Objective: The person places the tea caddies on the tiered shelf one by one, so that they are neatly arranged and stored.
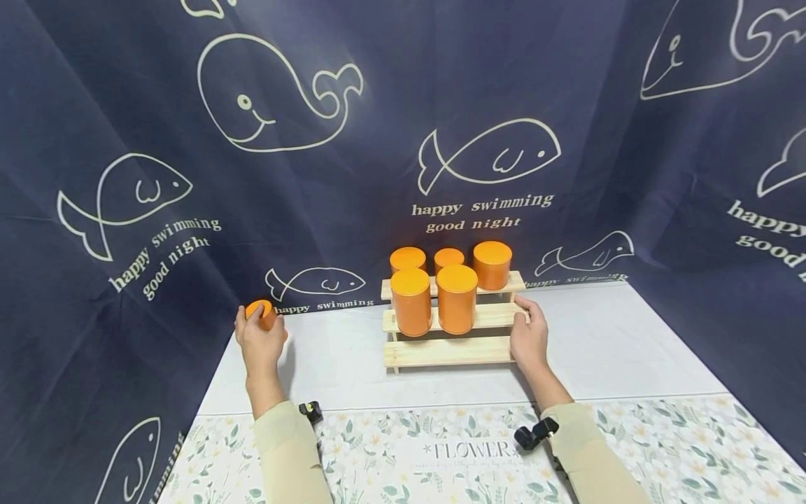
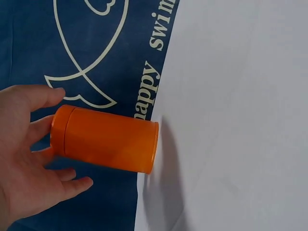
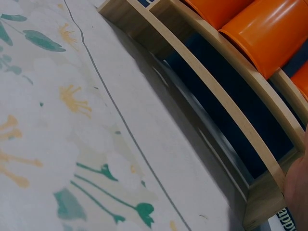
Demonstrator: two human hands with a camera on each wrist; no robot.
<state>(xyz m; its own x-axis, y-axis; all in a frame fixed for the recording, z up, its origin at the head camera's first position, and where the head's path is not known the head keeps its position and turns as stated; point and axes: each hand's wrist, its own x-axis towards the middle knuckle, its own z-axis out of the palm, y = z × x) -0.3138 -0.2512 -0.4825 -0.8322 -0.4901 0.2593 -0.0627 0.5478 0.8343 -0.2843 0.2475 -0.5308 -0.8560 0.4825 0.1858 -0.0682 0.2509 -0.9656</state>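
My left hand [image 1: 261, 343] reaches to the far left corner and holds a small orange canister [image 2: 106, 139] by its lidded upper end. In the left wrist view the canister is upright, thumb on one side and fingers behind the lid. Its base overlaps the white surface near a long shadow. My right hand [image 1: 530, 336] grips the right end of a three-tier wooden rack [image 1: 450, 352]. Two tall orange canisters [image 1: 413, 304] stand on its middle tier. Three more orange canisters [image 1: 492, 266] sit on the top tier, and the lowest tier [image 3: 211, 86] is bare.
A navy curtain [image 1: 390, 126] with white fish and whale drawings hangs behind and at both sides. The table has a white back part [image 1: 340, 364] and a flower-printed front part [image 1: 441, 427]. Black wrist cameras [image 1: 535, 434] are worn on both sleeves.
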